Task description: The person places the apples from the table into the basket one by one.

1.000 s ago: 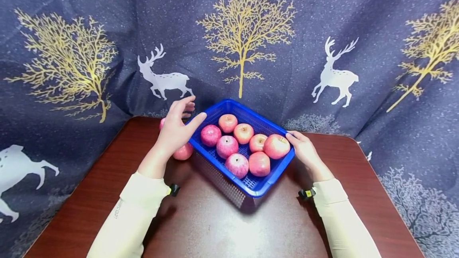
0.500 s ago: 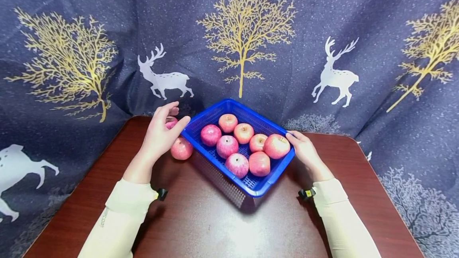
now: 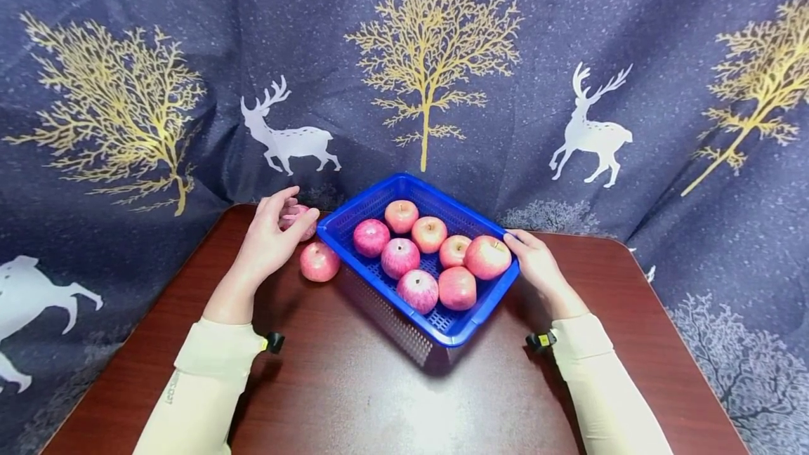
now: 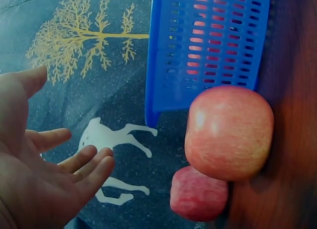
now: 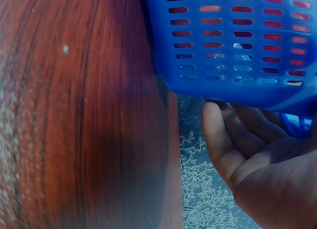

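A blue perforated plastic basket stands turned corner-first on the table, with several red and pink apples in it. My right hand grips its right corner, thumb over the rim; in the right wrist view, fingers bend up against the basket wall. Two more apples lie on the table left of the basket: a nearer one and a farther one partly hidden by my left hand. That hand hovers with fingers spread, holding nothing; the left wrist view shows it apart from both apples.
The brown wooden table reaches back to a dark blue cloth printed with gold trees and white deer. Each wrist wears a small black camera strap, such as the left strap.
My left hand has moved left and down, away from the basket's left rim to the loose apples, uncovering the nearer one. My right hand and the basket have stayed in place.
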The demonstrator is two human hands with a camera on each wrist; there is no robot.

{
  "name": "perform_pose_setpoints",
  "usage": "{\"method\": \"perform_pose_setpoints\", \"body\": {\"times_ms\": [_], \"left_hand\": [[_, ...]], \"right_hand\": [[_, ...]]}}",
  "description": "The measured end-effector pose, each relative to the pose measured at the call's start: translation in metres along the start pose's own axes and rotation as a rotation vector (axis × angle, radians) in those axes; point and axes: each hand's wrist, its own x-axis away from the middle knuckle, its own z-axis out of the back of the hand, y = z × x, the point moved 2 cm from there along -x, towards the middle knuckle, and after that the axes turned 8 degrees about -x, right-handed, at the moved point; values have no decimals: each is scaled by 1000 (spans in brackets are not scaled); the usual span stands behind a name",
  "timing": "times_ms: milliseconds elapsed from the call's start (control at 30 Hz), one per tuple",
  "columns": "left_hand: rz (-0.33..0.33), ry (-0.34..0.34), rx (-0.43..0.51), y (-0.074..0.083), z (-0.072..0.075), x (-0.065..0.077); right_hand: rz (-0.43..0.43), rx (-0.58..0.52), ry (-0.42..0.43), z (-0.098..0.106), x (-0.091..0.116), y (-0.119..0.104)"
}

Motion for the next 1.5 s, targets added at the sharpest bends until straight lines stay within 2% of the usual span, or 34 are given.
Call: {"method": "perform_pose_setpoints", "body": {"times_ms": [167,367,633,900,1033,1167,1367,1500], "left_hand": [[-5,-16,-66,-6,0,0],[26,-35,-101,-11,1,2],[2,-184,-83,-17,3,3],[-14,-328,-154,-19,5,4],[-52,-349,-161,-21,0,4],[-61,-369,-158,-25,-6,6],[-24,-423,-176,-31,-18,8],[-13,-442,-156,-39,-28,8]], "right_hand": [[-5,12,1,-1,1,-3],[9,42,10,-1,-1,-5],[-6,21,-2,-1,0,-3],[-6,30,7,0,0,-4],[-7,20,4,0,1,-3],[-8,7,-2,0,1,-3],[-17,1,3,0,2,-3],[-14,-2,9,0,3,-3]]}}
